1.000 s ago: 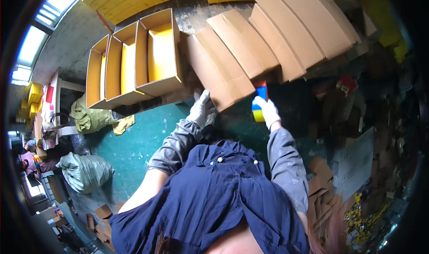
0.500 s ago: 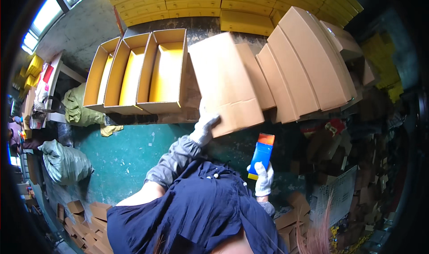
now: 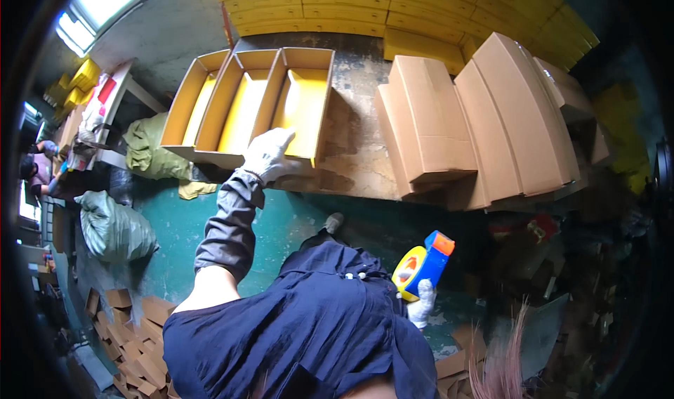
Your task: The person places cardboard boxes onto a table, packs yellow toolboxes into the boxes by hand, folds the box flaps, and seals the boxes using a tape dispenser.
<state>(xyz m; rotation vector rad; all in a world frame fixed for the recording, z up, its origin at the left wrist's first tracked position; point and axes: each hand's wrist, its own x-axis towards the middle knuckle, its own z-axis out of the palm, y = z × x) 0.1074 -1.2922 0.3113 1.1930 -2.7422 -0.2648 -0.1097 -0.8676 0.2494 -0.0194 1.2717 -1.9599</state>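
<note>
In my right hand (image 3: 421, 305), gloved in white, is a blue tape dispenser (image 3: 437, 260) with an orange end and a yellow roll, held low beside my body. My left hand (image 3: 269, 156), gloved too, reaches forward with fingers apart at the near walls of the middle open carton (image 3: 237, 111) and the right one (image 3: 309, 104). Whether it presses on the cardboard is hard to tell. A third open carton (image 3: 193, 111) stands at their left. All three show yellow inside. To the right, a closed brown carton (image 3: 439, 118) leans against other cartons.
Several closed cartons (image 3: 523, 118) line the bench's right part. Bare worn bench top (image 3: 358, 135) shows between the two groups. Yellow drawer-fronted stacks (image 3: 344, 5) stand behind. Sacks (image 3: 116, 227) lie at left, small brown boxes (image 3: 133, 343) at lower left. Another person (image 3: 43, 167) is at far left.
My left hand has let go of the closed carton, which now rests with the row at right. That hand has moved left to the open cartons. The tape dispenser has turned, showing its roll.
</note>
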